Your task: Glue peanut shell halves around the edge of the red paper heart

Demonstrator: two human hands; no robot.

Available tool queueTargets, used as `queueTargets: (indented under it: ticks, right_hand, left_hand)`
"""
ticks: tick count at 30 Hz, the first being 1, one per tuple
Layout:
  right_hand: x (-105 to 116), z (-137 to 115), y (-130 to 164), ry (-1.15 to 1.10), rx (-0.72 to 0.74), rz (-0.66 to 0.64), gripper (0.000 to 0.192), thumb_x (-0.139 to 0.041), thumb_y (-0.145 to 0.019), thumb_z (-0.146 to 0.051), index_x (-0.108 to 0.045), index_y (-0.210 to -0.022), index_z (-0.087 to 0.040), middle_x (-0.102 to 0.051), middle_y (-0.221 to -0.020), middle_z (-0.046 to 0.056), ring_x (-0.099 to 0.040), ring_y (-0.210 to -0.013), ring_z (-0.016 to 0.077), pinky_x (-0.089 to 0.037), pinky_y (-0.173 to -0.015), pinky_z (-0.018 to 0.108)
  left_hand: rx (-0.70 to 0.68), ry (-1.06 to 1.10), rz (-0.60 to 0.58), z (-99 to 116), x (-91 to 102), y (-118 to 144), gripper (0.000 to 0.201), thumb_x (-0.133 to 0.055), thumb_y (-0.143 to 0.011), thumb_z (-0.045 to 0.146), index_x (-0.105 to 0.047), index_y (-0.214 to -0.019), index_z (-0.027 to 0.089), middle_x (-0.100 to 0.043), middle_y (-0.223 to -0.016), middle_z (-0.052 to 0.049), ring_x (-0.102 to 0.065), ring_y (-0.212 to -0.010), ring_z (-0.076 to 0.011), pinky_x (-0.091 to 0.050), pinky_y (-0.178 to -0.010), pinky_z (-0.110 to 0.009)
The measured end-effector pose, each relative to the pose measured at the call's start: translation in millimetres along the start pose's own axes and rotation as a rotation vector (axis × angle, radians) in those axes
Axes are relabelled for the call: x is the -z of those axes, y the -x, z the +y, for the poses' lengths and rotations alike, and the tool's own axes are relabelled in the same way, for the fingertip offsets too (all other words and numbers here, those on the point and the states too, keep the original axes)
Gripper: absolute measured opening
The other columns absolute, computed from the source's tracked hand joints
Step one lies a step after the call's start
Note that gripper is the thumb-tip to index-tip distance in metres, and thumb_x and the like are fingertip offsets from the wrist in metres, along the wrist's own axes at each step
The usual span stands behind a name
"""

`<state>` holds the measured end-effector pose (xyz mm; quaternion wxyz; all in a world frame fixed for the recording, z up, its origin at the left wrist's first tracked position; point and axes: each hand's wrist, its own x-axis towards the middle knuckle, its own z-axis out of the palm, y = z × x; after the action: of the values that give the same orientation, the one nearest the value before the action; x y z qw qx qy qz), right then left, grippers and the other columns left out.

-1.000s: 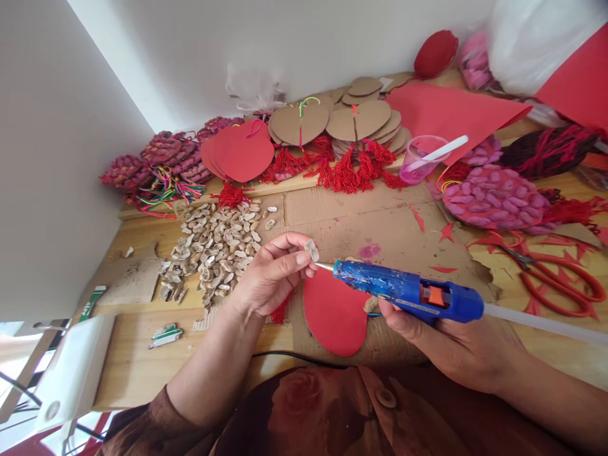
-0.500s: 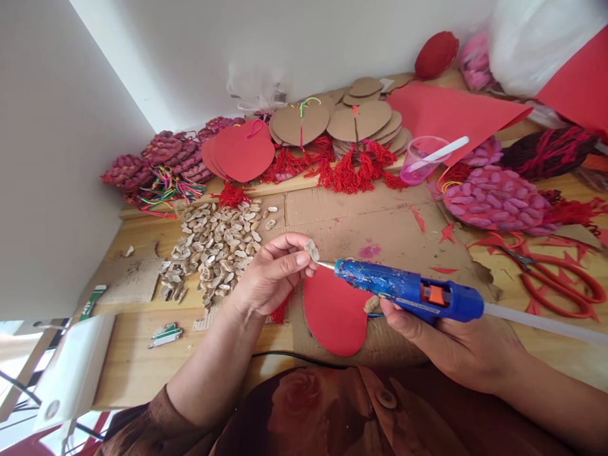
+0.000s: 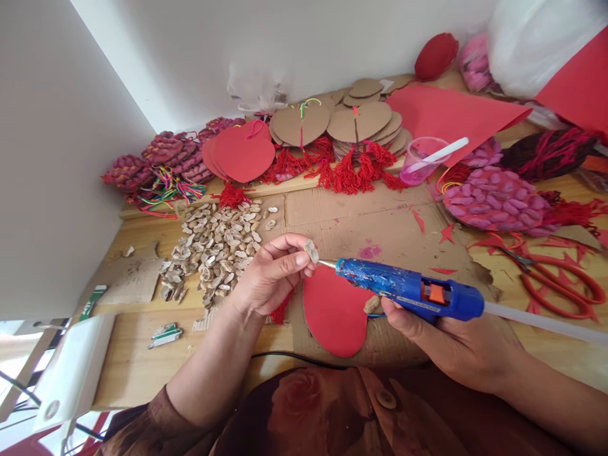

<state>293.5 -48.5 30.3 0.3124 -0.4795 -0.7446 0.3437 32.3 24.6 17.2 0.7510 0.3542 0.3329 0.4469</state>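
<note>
My left hand point(image 3: 270, 278) pinches a peanut shell point(image 3: 312, 251) at my fingertips; my right hand point(image 3: 446, 342) grips the glue gun point(image 3: 411, 293), nozzle touching the shell.

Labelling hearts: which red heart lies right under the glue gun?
The lone red heart flat on the cardboard mat, below the blue glue gun. The other red hearts are stacked by the wall.

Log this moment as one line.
left hand: pinches peanut shell | right hand: grips blue glue gun, nozzle at shell | below: red foam heart
</note>
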Motion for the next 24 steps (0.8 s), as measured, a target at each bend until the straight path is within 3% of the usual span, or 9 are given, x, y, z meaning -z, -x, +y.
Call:
queueTargets:
  ticks: [4, 24]
  right_hand:
    - [-0.5, 0.5, -0.9, -0.028, -0.016, -0.044, 0.024, -0.057, -0.101, -0.035, -0.064, -0.081, -0.025, -0.07, -0.071, 0.0, -0.074, -0.073, 0.0213, -0.057, -0.061, 0.029]
    - [-0.4, -0.9, -2.3, 0.012, -0.033, 0.019, 0.022, -0.062, -0.098, -0.037, -0.071, -0.083, -0.025, -0.077, -0.077, 0.002, -0.075, -0.072, 0.0236, -0.058, -0.06, 0.032]
  left_hand:
    - [0.004, 0.005, 0.005, 0.1, 0.7, 0.0, 0.024, -0.094, -0.068, 0.029, -0.079, -0.083, 0.018, -0.071, -0.074, -0.002, -0.064, -0.065, -0.0094, -0.053, -0.065, -0.019]
    - [-0.001, 0.004, 0.036, 0.8, 0.9, -1.0, 0.027, -0.095, -0.066, 0.029, -0.078, -0.082, 0.016, -0.071, -0.075, -0.002, -0.063, -0.065, -0.0096, -0.052, -0.065, -0.02]
